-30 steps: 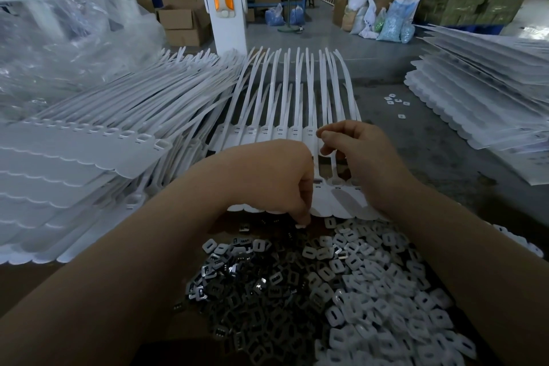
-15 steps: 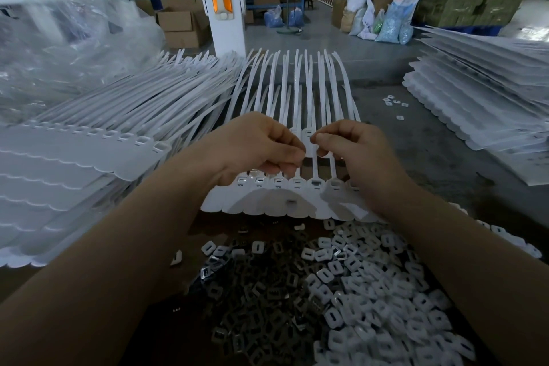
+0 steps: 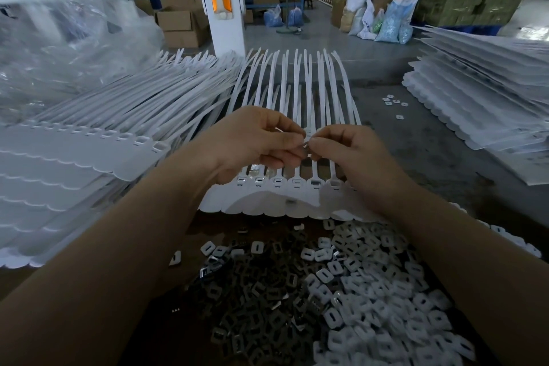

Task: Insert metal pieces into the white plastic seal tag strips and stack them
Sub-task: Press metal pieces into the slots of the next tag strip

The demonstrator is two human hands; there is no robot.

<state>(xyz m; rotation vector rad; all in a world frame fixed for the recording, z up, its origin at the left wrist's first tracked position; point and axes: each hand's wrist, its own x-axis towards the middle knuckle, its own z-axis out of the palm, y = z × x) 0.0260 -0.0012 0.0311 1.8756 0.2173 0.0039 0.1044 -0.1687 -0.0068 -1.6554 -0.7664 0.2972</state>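
Strip stacks left [image 3: 74,157] and right [image 3: 481,104] flank a bare floor lane [image 3: 395,157]; loose pieces [image 3: 326,300] crowd the near side.

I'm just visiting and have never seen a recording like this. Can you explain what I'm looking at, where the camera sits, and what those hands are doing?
There is no machine here: a person works with bare hands, and the single camera is worn on their head, looking forward and down. The left hand and the right hand meet above a white seal tag strip, a comb-like sheet of long plastic ties. Together their fingertips pinch one small metal piece. Nearest the camera lies a heap of loose parts: dark metal pieces on the left, white plastic caps on the right. More white strips are stacked to the left and to the right.
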